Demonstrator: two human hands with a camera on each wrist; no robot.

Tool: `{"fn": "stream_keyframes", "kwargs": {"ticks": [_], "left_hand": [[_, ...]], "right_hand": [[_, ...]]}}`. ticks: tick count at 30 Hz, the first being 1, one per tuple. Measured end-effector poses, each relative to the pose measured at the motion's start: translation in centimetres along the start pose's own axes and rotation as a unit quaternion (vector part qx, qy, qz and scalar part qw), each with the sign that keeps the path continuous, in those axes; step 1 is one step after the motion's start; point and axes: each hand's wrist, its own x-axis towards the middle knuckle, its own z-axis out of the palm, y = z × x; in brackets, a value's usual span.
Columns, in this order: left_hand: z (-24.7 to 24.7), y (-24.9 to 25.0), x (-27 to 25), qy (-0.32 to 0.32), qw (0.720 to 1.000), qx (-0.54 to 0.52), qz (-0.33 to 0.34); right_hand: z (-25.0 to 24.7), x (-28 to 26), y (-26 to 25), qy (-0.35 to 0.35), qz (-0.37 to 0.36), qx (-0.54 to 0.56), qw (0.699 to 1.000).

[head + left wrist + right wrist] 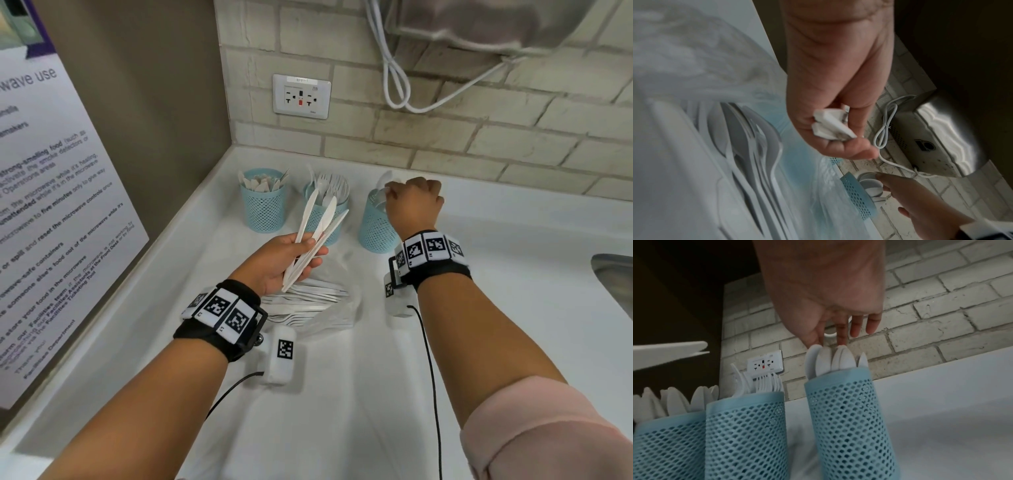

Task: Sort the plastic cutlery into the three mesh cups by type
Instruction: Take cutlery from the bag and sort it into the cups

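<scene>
The left hand [274,260] pinches three knives [317,233] by their handles; these look light, stiff and slick, so a handle-end grip suits. The right hand [414,205], fingers relaxed, touches the spoons [830,360] in the right cup [849,418].

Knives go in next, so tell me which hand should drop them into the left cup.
Left. The left hand already grips the knives near the left cup; the right hand is at the spoons in the right cup.
</scene>
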Motion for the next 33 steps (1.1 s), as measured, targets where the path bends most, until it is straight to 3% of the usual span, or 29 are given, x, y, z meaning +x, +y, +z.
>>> {"fn": "stream_keyframes", "kwargs": {"ticks": [5,9,14,16,19,22,33], "left_hand": [[0.1,0.2,-0.4,-0.014,1.0,-0.02,-0.014],[0.2,0.3,-0.5,-0.018,0.999,-0.036,-0.016],[0.0,0.2,-0.9,-0.015,0.999,-0.045,-0.004],[-0.2,0.2,-1.1,-0.018,0.999,-0.048,0.0],[-0.7,0.1,-1.4,-0.024,0.999,-0.046,0.0],[-1.0,0.0,-1.6,-0.026,0.999,-0.043,-0.001],[-1.0,0.0,-2.1,-0.046,0.998,0.024,-0.016]], "right_hand": [[-1.0,0.1,-1.0,-0.027,-0.002,0.009,1.0],[-3.0,-0.5,-3.7,-0.015,-0.074,0.185,0.98],[-3.9,-2.4,-5.8,-0.289,-0.071,0.233,0.926],[-3.1,-3.0,-5.9,-0.33,-0.053,0.3,0.893],[-2.1,-3.5,-5.7,-0.325,-0.002,0.426,0.844],[-1.9,-3.6,-5.9,-0.33,0.02,0.481,0.812],[-1.3,-3.9,-7.2,-0.317,0.021,0.539,0.78]]}}
